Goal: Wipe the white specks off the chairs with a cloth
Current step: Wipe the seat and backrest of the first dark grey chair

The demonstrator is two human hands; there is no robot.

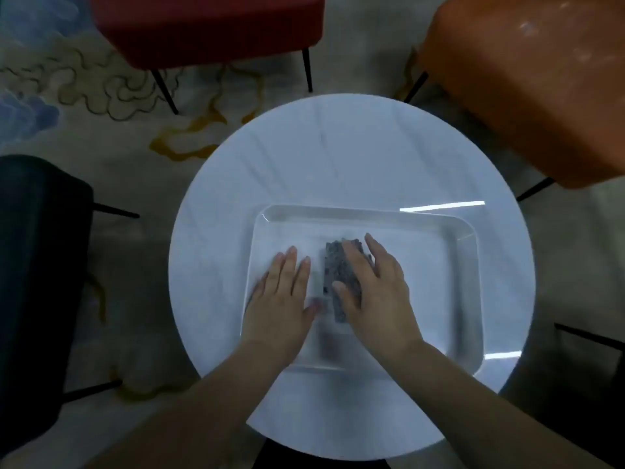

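Note:
A folded grey cloth (333,265) lies in a clear tray (466,275) on a round white table (338,157). My right hand (375,286) lies flat on the cloth, fingers straight, thumb along its near edge. Flat on the tray floor just left of the cloth is my left hand (284,296), its fingers straight too. An orange chair (527,82) at the far right carries pale white specks on its seat. A red chair (209,25) stands at the far side, and a dark chair (37,272) at the left.
A patterned carpet (101,96) covers the floor around the table. Thin black chair legs (164,91) stick out near the table's edge on every side. Another dark chair leg (588,336) shows at the right.

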